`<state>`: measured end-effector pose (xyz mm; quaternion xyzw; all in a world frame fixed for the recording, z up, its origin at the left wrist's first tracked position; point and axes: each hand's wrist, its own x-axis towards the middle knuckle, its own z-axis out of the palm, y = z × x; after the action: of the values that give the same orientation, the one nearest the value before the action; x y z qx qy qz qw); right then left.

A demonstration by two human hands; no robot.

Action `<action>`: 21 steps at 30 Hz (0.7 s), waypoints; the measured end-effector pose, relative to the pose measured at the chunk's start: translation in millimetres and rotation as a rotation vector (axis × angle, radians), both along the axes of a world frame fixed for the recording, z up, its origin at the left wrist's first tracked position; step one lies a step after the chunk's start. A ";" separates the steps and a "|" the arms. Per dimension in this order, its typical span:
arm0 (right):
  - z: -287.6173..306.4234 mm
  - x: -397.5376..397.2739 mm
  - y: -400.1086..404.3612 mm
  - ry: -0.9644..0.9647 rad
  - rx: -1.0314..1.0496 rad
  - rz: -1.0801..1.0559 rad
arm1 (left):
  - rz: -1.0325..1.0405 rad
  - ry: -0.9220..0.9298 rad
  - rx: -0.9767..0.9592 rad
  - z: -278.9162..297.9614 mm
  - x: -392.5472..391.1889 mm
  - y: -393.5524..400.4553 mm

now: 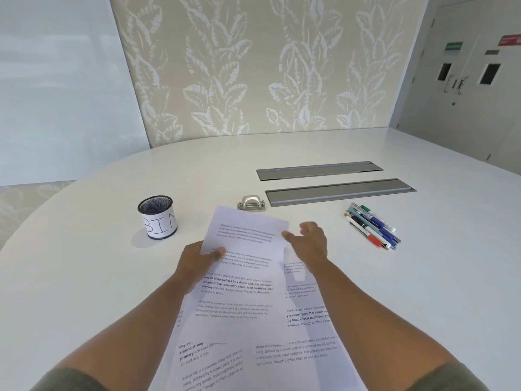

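A printed sheet of paper (242,266) is lifted off the white table (84,272), its far end tilted up. My left hand (197,262) pinches its left edge, thumb on top of the text. My right hand (308,244) hovers at the sheet's right edge with fingers spread and loosely bent, holding nothing. More printed sheets (307,328) lie flat beneath, partly hidden by the lifted one and by my arms.
A black mesh cup labelled "BIN" (158,221) stands to the left. A metal hole punch (251,204) sits just beyond the paper. Several markers and pens (372,225) lie to the right. Two grey cable hatches (338,191) are set into the table further back.
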<state>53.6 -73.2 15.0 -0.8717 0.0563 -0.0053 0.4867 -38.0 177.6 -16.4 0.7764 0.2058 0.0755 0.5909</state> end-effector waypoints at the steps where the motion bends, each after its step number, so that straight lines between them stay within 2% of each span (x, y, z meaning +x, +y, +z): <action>1: 0.4 -0.7 -4.9 0.056 -0.114 -0.035 | 0.021 0.008 0.005 -1.5 0.7 2.8; 3: 1.8 -3.7 -15.1 0.199 -0.351 -0.034 | 0.056 0.023 0.030 -4.4 1.6 7.3; 6: -0.6 -8.0 -23.4 0.399 -0.584 0.068 | 0.106 0.007 0.042 -5.8 0.1 7.4; 9: -4.5 -11.0 -18.4 0.457 -0.740 0.177 | 0.134 0.008 0.041 -7.2 -1.0 4.7; 11: -0.9 -16.9 -15.1 0.420 -0.806 0.235 | 0.144 0.009 0.046 -7.6 -1.5 1.8; 17: 1.4 -23.4 -10.1 0.385 -0.706 0.247 | 0.154 0.004 0.043 -8.2 -4.3 -1.1; 21: -4.2 -22.9 -15.4 0.388 -0.492 0.218 | 0.161 0.007 0.031 -8.5 -8.0 -0.8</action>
<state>30.7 -88.6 10.8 -0.9488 0.0512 0.1994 0.2394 -46.1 176.8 -25.0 0.7668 0.2684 0.1230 0.5700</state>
